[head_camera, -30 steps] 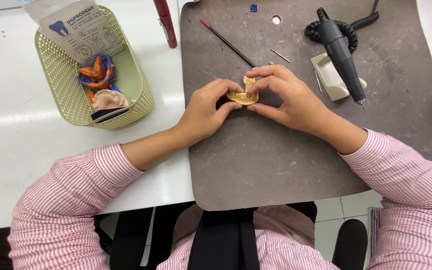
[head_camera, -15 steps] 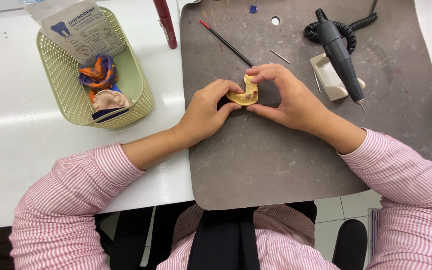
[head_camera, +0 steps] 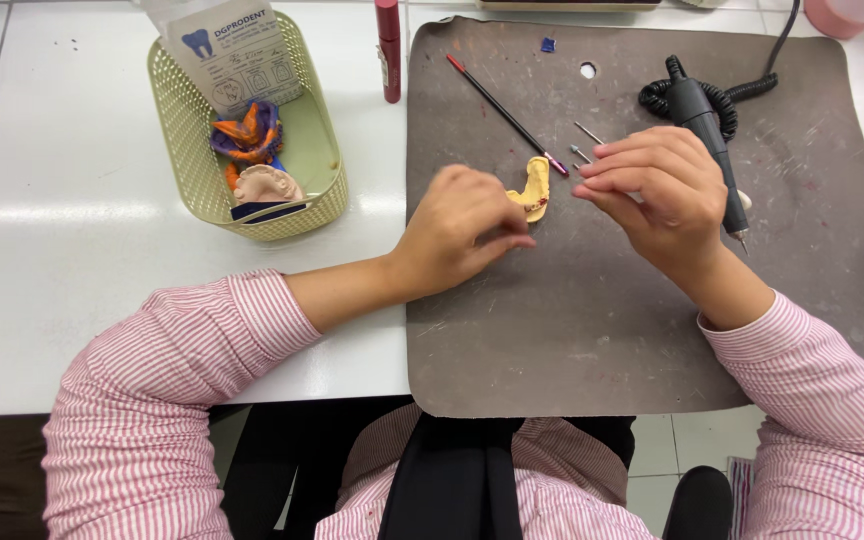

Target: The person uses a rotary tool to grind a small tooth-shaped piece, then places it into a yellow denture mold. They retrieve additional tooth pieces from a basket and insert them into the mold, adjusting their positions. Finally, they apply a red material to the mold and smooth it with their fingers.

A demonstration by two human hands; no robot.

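Note:
A small yellow dental cast (head_camera: 534, 190) lies on the dark brown work mat (head_camera: 592, 330). My left hand (head_camera: 457, 235) rests on the mat just left of the cast, fingers curled together and empty, fingertips close to the cast's lower end. My right hand (head_camera: 657, 195) hovers to the right of the cast with its fingers spread and nothing in them. Its fingertips are near a few small metal burs (head_camera: 582, 152). Neither hand grips the cast.
A black handpiece (head_camera: 709, 130) with a coiled cable lies right of my right hand. A thin black tool with a red tip (head_camera: 500, 108) lies behind the cast. A green basket (head_camera: 187, 170) with dental models and a paper card stands left, with a red tube (head_camera: 389, 45) beside it.
Both hands held the cast between them before. Now it lies on the mat and the hands have drawn apart, the left one leftward and the right one rightward.

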